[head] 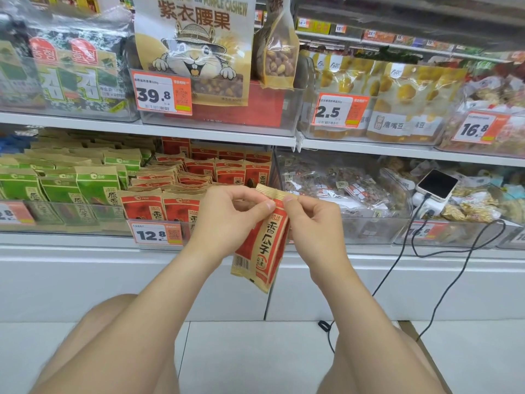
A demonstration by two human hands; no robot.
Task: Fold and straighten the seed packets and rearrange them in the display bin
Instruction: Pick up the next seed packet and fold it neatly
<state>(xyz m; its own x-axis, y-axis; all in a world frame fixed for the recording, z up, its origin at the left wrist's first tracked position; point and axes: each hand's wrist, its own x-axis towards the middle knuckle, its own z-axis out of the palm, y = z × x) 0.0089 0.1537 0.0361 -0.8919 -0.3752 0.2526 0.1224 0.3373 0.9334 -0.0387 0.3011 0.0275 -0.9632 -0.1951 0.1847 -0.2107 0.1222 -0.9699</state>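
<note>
Head view: one red seed packet (262,248) hangs in the air in front of the shelf, just below the display bin (187,223). The left hand (227,214) and the right hand (315,223) both pinch its top strip between thumb and forefinger, close together, with the other fingers curled. I think they hold it by the top so that the bent strip can be pressed flat while the body hangs free and straight. The bin behind is full of red packets (181,177), some leaning and uneven, so a free slot is hard to see. A price tag (157,236) covers part of its front wall. To the left stand green packets (56,191). To the right lies a phone (437,184) with a cable (454,265), well apart from the hands.
</note>
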